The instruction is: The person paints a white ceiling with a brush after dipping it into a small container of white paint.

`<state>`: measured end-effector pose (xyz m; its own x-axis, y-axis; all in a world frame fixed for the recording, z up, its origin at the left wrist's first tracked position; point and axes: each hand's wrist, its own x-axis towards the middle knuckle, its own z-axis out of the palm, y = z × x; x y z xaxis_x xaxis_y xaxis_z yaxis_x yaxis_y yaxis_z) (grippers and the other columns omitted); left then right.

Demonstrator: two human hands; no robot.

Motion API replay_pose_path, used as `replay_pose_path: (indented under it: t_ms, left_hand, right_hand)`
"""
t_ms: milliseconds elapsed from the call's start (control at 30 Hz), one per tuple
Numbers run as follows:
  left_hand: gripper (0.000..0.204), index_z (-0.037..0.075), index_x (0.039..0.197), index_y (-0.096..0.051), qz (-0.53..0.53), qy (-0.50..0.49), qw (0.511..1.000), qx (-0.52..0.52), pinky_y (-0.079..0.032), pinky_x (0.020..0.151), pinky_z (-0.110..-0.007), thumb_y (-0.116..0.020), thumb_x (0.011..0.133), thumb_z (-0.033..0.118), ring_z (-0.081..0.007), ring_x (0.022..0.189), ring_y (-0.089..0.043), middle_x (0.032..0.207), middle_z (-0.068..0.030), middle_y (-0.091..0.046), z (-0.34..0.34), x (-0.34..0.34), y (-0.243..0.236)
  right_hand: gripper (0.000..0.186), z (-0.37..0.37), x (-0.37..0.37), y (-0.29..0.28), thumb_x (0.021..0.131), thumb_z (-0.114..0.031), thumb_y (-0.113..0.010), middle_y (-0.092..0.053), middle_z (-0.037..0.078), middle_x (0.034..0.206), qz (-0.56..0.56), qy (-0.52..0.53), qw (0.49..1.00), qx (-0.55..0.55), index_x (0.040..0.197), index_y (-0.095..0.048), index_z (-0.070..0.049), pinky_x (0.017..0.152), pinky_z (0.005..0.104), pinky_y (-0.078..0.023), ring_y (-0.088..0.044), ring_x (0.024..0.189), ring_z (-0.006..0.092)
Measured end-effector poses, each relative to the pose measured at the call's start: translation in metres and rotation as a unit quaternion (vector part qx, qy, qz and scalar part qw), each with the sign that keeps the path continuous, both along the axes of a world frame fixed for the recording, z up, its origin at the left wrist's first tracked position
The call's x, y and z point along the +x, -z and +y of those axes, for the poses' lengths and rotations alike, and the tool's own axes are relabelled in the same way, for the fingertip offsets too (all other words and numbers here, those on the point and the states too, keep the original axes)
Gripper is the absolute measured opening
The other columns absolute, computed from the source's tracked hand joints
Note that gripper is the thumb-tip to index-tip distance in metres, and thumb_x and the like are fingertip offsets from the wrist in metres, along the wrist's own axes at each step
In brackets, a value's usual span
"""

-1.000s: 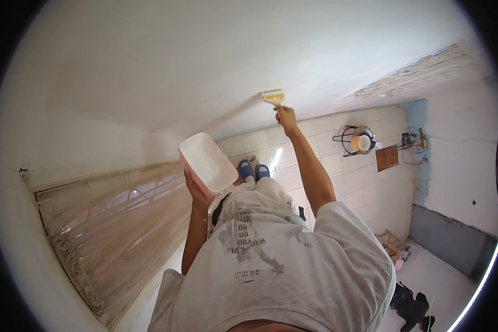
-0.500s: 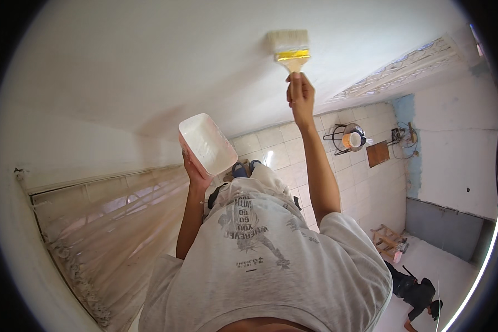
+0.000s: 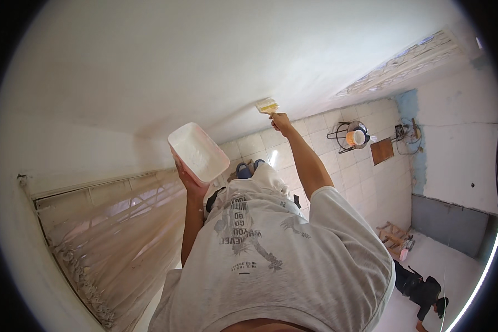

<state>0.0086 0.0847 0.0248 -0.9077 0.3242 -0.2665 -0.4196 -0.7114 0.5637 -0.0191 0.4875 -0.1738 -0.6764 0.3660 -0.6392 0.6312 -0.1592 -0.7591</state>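
Note:
My right hand [image 3: 280, 122] is closed on the handle of a wide flat paintbrush [image 3: 268, 105] with pale bristles and a yellow band. The bristle end is against or very close to the white wall [image 3: 166, 61]; I cannot tell which. At my left, a pinkish-white rectangular tub [image 3: 200, 154] is tilted, its mouth turned up, with whitish paint coating the inside. My left hand [image 3: 191, 180] supports it from below and the side, the fingers partly hidden behind the tub.
Pale floor tiles [image 3: 315, 146] lie below. To the right stand a dark-framed stool [image 3: 342, 145] with an orange-and-white bucket [image 3: 355, 138] and a brown square panel [image 3: 382, 151]. Clear plastic sheeting [image 3: 127, 227] covers a frame at left. Another person [image 3: 420, 288] in dark clothes is at lower right.
My right hand has drawn the paintbrush down the wall, closer to me and slightly left. The tub in my left hand has shifted a little down and left.

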Motion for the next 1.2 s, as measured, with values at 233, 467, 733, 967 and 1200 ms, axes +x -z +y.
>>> replay_pose_path:
  t_ms: [233,467,733,967,1200]
  left_hand:
    - [0.072,0.022,0.165,-0.031,-0.002,0.022,1.0,0.018,-0.046,0.119,-0.061,-0.044,0.109,0.064,-0.0339,0.146,-0.05,0.163,-0.0055,-0.045,0.013,-0.016,0.002]
    - [0.074,0.022,0.162,-0.039,-0.059,0.047,0.992,0.104,-0.042,0.117,-0.066,-0.045,0.105,0.07,-0.036,0.144,-0.051,0.158,-0.0068,-0.051,0.025,-0.033,0.01]
    - [0.078,0.022,0.161,-0.042,-0.084,0.074,0.986,0.127,-0.04,0.116,-0.068,-0.05,0.102,0.073,-0.0384,0.141,-0.052,0.156,-0.0078,-0.053,0.028,-0.045,0.036]
    - [0.076,0.022,0.163,-0.038,-0.089,0.078,0.985,0.124,-0.039,0.119,-0.067,-0.048,0.105,0.068,-0.0382,0.144,-0.051,0.159,-0.009,-0.051,0.036,-0.031,0.012]
    - [0.074,0.02,0.163,-0.037,-0.054,0.048,0.993,0.09,-0.041,0.12,-0.064,-0.043,0.107,0.067,-0.0366,0.146,-0.05,0.161,-0.0093,-0.049,0.021,-0.025,0.007]
  right_hand:
    - [0.039,-0.01,-0.011,-0.057,0.108,-0.034,-0.06,-0.055,0.002,0.063,0.126,0.024,0.988,-0.081,0.103,-0.07,0.004,0.046,0.0258,-0.034,-0.045,0.052,0.0087]
    - [0.046,-0.02,0.009,-0.208,0.11,-0.04,-0.057,-0.052,-0.001,0.059,0.239,0.015,0.969,0.059,0.1,-0.073,0.003,0.051,0.0278,-0.034,-0.044,0.053,0.007]
    - [0.049,-0.043,0.02,-0.316,0.114,-0.045,-0.05,-0.045,-0.003,0.055,0.361,0.052,0.92,0.146,0.09,-0.064,-0.005,0.049,0.0262,-0.032,-0.042,0.052,0.0049]
    - [0.057,-0.009,-0.009,-0.083,0.113,-0.058,-0.038,-0.053,0.003,0.065,0.246,-0.012,0.921,0.3,0.092,-0.057,-0.009,0.05,0.0304,-0.043,-0.053,0.055,0.0125]
    - [0.056,-0.014,0.0,-0.037,0.111,-0.055,-0.048,-0.056,0.005,0.064,0.005,-0.077,0.995,0.062,0.095,-0.063,-0.004,0.045,0.0311,-0.04,-0.052,0.05,0.0145]
